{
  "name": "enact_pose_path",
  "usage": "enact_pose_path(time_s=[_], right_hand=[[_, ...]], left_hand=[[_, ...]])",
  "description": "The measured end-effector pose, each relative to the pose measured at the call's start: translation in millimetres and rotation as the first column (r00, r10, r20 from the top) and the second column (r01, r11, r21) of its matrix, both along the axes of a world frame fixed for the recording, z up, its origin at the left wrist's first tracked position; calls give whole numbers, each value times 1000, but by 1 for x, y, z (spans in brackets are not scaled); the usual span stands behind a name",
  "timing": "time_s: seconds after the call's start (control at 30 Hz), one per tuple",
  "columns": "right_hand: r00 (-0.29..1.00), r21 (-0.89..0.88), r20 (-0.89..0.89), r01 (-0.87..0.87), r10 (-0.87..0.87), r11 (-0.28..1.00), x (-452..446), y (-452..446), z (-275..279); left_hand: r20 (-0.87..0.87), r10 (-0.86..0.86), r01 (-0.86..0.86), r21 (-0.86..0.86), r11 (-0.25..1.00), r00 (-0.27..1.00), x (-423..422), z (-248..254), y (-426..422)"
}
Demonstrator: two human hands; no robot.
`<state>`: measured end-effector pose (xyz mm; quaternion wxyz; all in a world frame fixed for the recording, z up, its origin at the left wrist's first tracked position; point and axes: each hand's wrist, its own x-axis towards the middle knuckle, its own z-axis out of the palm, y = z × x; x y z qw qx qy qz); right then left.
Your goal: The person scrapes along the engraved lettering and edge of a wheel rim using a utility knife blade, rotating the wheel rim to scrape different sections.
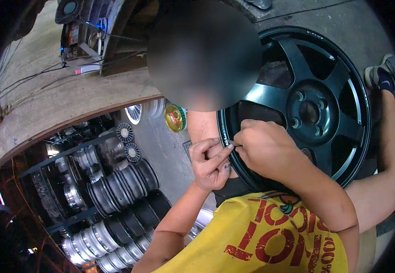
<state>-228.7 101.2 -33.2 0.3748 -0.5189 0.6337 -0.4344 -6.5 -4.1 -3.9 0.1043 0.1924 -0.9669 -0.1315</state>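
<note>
A dark glossy wheel rim (pixel 369 109) leans between my legs, with its spokes and centre hub facing up. My left hand (pixel 210 166) is at the rim's near-left lip; its index finger reaches out to touch the edge, and the other fingers are loosely bent. Grey smudges mark its fingertips. Right beside that fingertip, my right hand (pixel 265 148) is closed in a pinch over the lip. Something small and dark shows at its fingertips, too small to name. White lettering runs along the lip near both hands.
A rack holds several silver and black wheels (pixel 124 186) at the left. A gold and green tin (pixel 174 118) stands on the floor beyond my leg. Cables (pixel 38 82) cross a wooden surface (pixel 70 100) at upper left. My shoe (pixel 381 73) is at far right. A blurred patch hides the top centre.
</note>
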Motion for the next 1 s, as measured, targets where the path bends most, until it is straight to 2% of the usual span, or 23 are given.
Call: enact_pose_path(time_s=[0.07,0.17,0.37,0.5,0.57,0.7,0.8,0.9,1.0], right_hand=[[997,68,-23,-68,69,995,-4,-4,0],[995,7,34,-97,96,995,-9,-8,-4],[993,-55,96,-59,64,997,-6,-6,-14],[983,-22,173,-64,66,998,-2,-4,-16],[970,5,242,-8,7,1000,5,-1,-18],[974,8,227,20,-21,1000,10,1,-18],[953,52,289,74,-86,996,1,0,-11],[845,135,495,156,-203,979,-10,1,-10],[796,149,554,193,-243,970,-11,1,-16]], left_hand=[[-9,4,-4,17,1000,1000,-1,0,1],[8,15,-15,16,1000,1000,-2,2,2],[2,15,-15,8,1000,1000,-1,1,1],[0,14,-14,10,1000,1000,-2,1,1],[-8,9,-8,7,1000,1000,-1,0,0],[-27,21,-20,15,1000,999,2,-2,1],[-58,25,-24,2,1000,998,0,2,2],[-92,31,-31,3,1000,995,4,0,3],[-112,53,-52,11,999,992,5,-1,4]])
